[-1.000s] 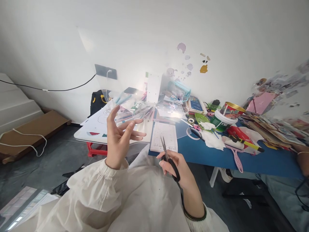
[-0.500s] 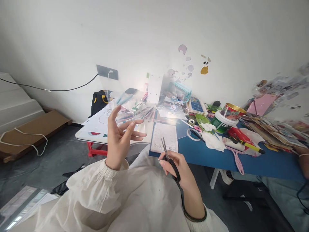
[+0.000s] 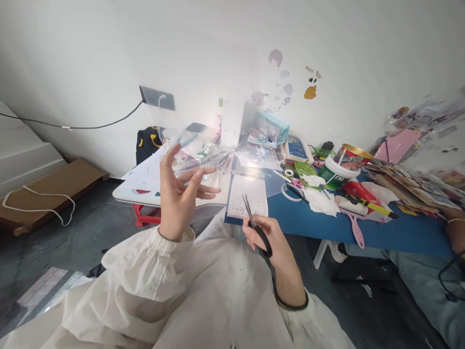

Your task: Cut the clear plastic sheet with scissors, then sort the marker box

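My left hand (image 3: 179, 198) is raised at the middle, index finger upward and the others stretched to the right, holding a large clear plastic sheet (image 3: 274, 160). Glare and see-through film make the sheet's outline hard to follow; the wall and table show through it. In my right hand (image 3: 267, 237) is a pair of black-handled scissors (image 3: 248, 207), blades pointing up and slightly apart. Beyond the scissors, a white printed paper (image 3: 249, 194) lies on the blue table (image 3: 290, 215). The blades look apart from the sheet.
A white table (image 3: 125, 195) with drawings stands left over a red stool (image 3: 145, 215). On the right are a white-and-green tub (image 3: 336, 174), tissues (image 3: 323, 201), a pink-handled brush (image 3: 357, 232) and stacked cardboard (image 3: 407, 189). Another person's arm (image 3: 456, 230) is at the far right.
The view has tilted slightly down, so the tables and wall sit higher in the picture. Both hands keep nearly the same pose, with the scissors still in my right hand.
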### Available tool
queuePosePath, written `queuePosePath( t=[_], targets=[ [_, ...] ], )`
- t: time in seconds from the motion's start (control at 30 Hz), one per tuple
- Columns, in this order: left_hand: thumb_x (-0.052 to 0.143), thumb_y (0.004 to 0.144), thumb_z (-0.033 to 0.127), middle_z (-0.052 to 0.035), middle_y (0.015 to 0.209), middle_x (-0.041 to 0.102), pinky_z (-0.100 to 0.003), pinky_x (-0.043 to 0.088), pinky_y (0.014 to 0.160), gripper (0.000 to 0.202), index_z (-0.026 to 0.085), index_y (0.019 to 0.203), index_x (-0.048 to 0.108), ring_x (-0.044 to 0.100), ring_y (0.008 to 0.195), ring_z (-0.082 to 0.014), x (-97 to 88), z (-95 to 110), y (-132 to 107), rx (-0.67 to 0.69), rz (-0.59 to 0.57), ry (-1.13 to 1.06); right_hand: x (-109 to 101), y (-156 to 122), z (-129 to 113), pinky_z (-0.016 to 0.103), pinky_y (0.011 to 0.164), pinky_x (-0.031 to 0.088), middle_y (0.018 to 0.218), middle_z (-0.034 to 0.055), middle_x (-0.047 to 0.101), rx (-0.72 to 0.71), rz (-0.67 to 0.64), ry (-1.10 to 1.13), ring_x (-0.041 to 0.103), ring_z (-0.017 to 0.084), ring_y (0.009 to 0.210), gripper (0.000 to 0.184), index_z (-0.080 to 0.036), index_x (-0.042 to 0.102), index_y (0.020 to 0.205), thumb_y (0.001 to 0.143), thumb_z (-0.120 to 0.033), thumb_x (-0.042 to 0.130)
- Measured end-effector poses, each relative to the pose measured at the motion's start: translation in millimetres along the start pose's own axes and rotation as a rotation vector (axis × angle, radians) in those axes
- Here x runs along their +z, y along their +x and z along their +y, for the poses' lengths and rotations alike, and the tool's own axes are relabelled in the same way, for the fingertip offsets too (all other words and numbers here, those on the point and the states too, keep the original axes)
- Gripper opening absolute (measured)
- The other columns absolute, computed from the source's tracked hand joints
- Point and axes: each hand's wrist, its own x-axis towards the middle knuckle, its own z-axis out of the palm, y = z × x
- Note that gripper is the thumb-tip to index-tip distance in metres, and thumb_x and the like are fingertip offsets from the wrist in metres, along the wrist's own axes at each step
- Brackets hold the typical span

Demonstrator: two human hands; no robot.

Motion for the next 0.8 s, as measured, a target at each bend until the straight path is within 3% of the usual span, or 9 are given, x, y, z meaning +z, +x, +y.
queuePosePath(
  t=[0.27, 0.57, 0.8],
  targets=[
    [0.059, 0.087, 0.037, -0.0008, 0.096, 0.072, -0.030, 0.062, 0.055, 0.063, 0.033, 0.139, 0.024, 0.070, 0.058, -0.0166, 0.9, 3.1, -0.2, -0.015, -0.006, 0.031, -1.0, 0.1, -3.5, 0.024, 0.044, 0.030, 0.050, -0.0045, 0.040, 0.007, -0.018, -0.009, 0.037, 0.009, 0.046, 0.028, -0.019, 0.050, 0.065, 0.077, -0.041, 0.063],
    [0.058, 0.087, 0.034, -0.0014, 0.093, 0.072, -0.027, 0.060, 0.053, 0.061, 0.031, 0.139, 0.026, 0.070, 0.057, -0.0159, 5.1, 6.0, -2.4, -0.026, 0.040, 0.006, -1.9, 0.5, 1.3, 0.024, 0.045, 0.031, 0.050, -0.0052, 0.042, 0.040, -0.001, 0.018, 0.037, 0.008, 0.043, 0.023, -0.018, 0.055, 0.069, 0.077, -0.037, 0.064],
    [0.059, 0.086, 0.036, -0.0018, 0.093, 0.073, -0.032, 0.062, 0.053, 0.063, 0.032, 0.139, 0.025, 0.070, 0.057, -0.0179, 3.1, 4.5, -1.1, -0.025, 0.018, 0.023, 1.0, -0.1, 1.5, 0.025, 0.044, 0.027, 0.047, -0.0061, 0.039, 0.013, 0.021, 0.016, 0.032, 0.007, 0.041, 0.025, -0.018, 0.053, 0.068, 0.078, -0.039, 0.063]
  ],
)
